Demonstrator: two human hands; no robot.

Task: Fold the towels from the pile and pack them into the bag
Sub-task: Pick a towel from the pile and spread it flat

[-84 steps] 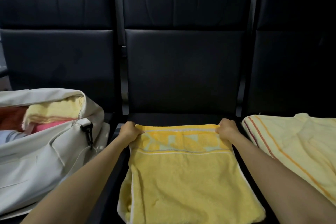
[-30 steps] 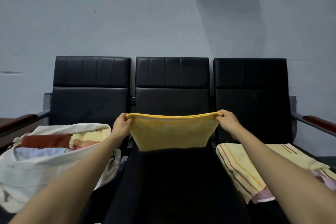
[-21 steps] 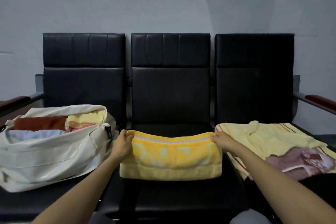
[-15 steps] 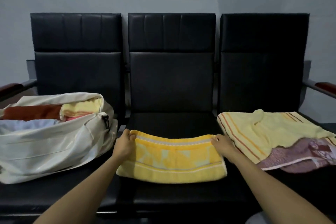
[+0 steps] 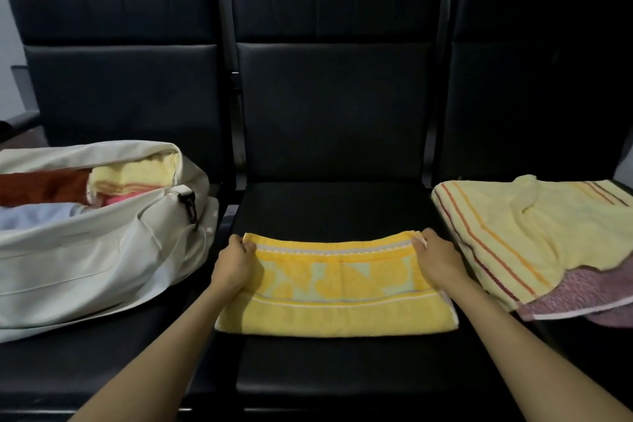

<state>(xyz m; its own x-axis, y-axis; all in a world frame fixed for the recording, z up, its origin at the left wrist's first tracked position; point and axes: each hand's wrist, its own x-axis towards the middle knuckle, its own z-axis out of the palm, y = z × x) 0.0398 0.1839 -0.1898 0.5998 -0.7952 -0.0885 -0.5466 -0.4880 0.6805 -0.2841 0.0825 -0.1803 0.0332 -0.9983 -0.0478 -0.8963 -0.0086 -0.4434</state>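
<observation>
The towel [image 5: 337, 288] lies folded in a long band on the middle seat [image 5: 329, 205], between the bag [image 5: 85, 257] on the left seat and the pile [image 5: 534, 236] on the right one. Your left hand [image 5: 233, 265] pinches its far left corner and your right hand [image 5: 436, 259] its far right corner. The fingers [image 5: 245, 245] curl over the far edge on both sides, and the rest of the towel stretches flat between your hands and nearer you. To do this fold well, I'd set the far edge square with the near one, smooth the slack in the middle, then bring one end over the other so the bundle suits the bag's opening. Lift both corners evenly — a lopsided pull would likely skew the layers.
</observation>
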